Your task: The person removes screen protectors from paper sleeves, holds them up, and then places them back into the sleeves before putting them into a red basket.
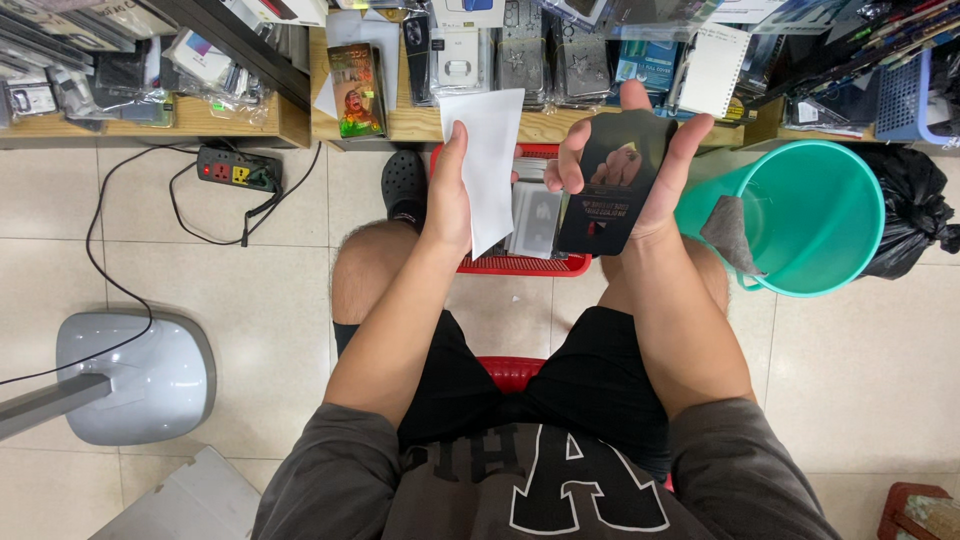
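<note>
My left hand (pixel 447 190) holds a white sheet of paper or sleeve (pixel 493 160) upright by its left edge. My right hand (pixel 655 165) grips a flat black package (pixel 610 185) with a picture on it, fingers wrapped around its right side, thumb on its left edge. Both hands are raised side by side above a red basket (pixel 520 265) on the floor between my knees. White flat items (pixel 535 215) lie in that basket.
A teal bucket (pixel 820 215) with a grey cloth (pixel 730 235) on its rim stands at right, a black bag (pixel 915 210) behind it. Wooden shelves (pixel 420 125) of packaged goods run along the top. A power strip (pixel 238 170) and cable lie at left, a grey fan base (pixel 140 375) lower left.
</note>
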